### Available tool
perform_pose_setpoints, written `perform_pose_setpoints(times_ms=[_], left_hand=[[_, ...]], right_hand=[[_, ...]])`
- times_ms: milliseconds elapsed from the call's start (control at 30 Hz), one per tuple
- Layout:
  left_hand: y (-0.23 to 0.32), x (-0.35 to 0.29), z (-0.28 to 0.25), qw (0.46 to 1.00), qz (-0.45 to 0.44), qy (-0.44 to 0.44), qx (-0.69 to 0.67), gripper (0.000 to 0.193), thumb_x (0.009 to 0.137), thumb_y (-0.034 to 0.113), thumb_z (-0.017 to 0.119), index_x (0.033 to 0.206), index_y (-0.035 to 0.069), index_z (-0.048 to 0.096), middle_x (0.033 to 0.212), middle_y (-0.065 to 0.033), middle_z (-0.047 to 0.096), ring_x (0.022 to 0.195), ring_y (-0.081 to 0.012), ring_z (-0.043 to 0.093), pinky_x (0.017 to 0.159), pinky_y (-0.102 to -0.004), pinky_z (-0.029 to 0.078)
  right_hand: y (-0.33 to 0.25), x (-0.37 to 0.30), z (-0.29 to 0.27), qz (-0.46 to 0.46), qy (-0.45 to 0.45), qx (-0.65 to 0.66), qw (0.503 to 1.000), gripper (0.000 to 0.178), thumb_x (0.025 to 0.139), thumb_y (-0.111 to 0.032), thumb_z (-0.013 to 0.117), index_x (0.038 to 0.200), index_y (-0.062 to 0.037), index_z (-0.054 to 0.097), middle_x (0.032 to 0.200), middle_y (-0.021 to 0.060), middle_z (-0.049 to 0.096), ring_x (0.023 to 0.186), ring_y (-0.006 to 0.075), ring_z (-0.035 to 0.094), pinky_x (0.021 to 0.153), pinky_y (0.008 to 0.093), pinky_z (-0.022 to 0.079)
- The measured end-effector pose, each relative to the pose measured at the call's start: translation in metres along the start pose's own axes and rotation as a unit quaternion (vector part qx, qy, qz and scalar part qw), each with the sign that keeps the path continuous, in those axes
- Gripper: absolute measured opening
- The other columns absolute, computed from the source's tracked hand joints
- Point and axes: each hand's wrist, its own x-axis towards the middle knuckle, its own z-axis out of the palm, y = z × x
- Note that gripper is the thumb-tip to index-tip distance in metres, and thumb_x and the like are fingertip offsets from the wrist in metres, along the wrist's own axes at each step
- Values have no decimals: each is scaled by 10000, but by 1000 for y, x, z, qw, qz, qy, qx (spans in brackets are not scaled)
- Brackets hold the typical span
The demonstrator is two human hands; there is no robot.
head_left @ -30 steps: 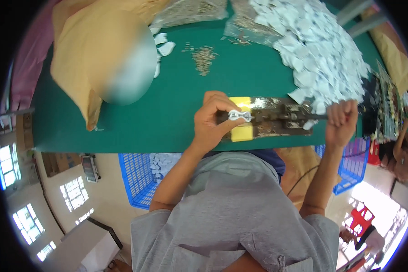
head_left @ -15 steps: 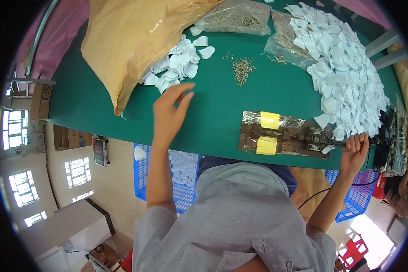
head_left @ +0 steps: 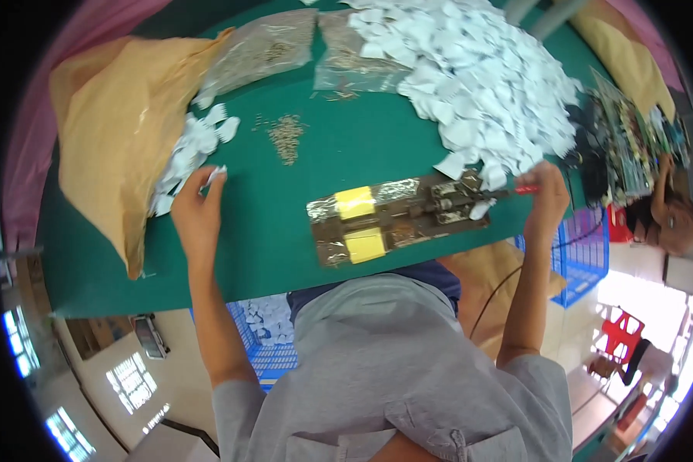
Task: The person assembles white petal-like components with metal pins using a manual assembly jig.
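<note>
- The green table (head_left: 258, 231) carries the work in front of you, and the tool sits close to its near edge; I can't tell whether it is fixed down, and a hard pull could shift it if it is loose
- The large white heap (head_left: 477, 85) spreads right up to the lever end of the tool, so loose pieces could slide into the mechanism and jam it
- The tan sack (head_left: 104, 131) lies at your left with its edge against the smaller white pile (head_left: 194, 142); a bump from your wrist might scatter those pieces
- The lever tool (head_left: 400, 209) on its dark board, with two yellow patches, lies between your hands; a finger left in its working parts while the lever moves could get pinched
- Your right hand (head_left: 547, 192) is curled round the red handle (head_left: 527, 189); an accidental push there could work the lever too soon
- Your left hand (head_left: 198, 208) pinches a small white piece (head_left: 219, 171) by its fingertips, beside the smaller pile and well apart from the tool; such a light hold could let it slip or turn
- The metal pins (head_left: 287, 138) lie loose beyond the tool, where a sweeping hand might scatter them
</note>
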Motion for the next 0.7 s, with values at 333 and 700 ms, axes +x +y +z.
perform_pose_setpoints(times_ms=[333,700], left_hand=[[113,-129,19,932,10,-182,-314,170,884,-73,763,1030,15,762,961,-43,712,851,-115,636,717,-251,482],[102,-122,69,973,189,-65,-115,175,796,85,833,958,126,778,849,-19,440,794,-223,469,661,-375,384]], right_hand=[[-46,24,69,-206,-330,-480,786,212,905,-258,763,1041,-95,771,786,89,716,704,275,687,660,391,520],[-41,31,92,-105,-344,-560,747,191,875,-226,770,899,-43,718,790,110,716,751,276,710,719,392,540]])
